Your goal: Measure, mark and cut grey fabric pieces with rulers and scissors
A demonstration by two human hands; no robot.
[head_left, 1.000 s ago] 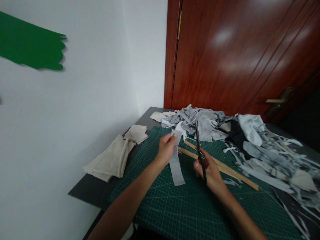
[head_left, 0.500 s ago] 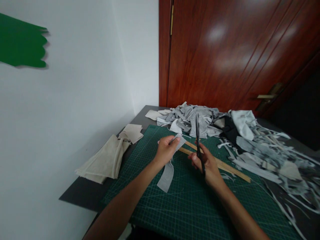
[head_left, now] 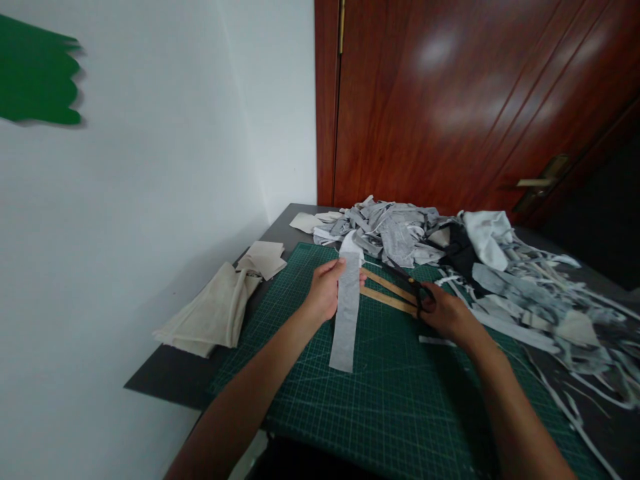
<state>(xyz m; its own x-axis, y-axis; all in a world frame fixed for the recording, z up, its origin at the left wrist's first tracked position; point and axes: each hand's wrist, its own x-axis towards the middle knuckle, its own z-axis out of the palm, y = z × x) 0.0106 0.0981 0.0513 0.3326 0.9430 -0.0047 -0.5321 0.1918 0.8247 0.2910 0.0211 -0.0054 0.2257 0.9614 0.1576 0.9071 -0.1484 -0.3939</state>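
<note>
My left hand (head_left: 326, 291) pinches the top end of a long grey fabric strip (head_left: 345, 313), which hangs straight down over the green cutting mat (head_left: 380, 387). My right hand (head_left: 447, 313) grips the handles of black scissors (head_left: 407, 280). The scissors lie low and point left, their blades resting across two wooden rulers (head_left: 387, 293) on the mat. The scissor tips end close to the right of the strip, without touching it. A thin fabric sliver (head_left: 436, 341) lies on the mat just below my right hand.
A heap of grey fabric scraps (head_left: 395, 233) fills the far end of the table, with long cut strips (head_left: 545, 313) spread along the right. Folded beige cloth (head_left: 215, 313) and beige squares (head_left: 265, 259) lie left of the mat. A white wall stands left, a wooden door (head_left: 475, 107) behind.
My right hand has swung the scissors from upright down flat onto the rulers, pointing left. My left hand has straightened the strip, which now hangs vertically.
</note>
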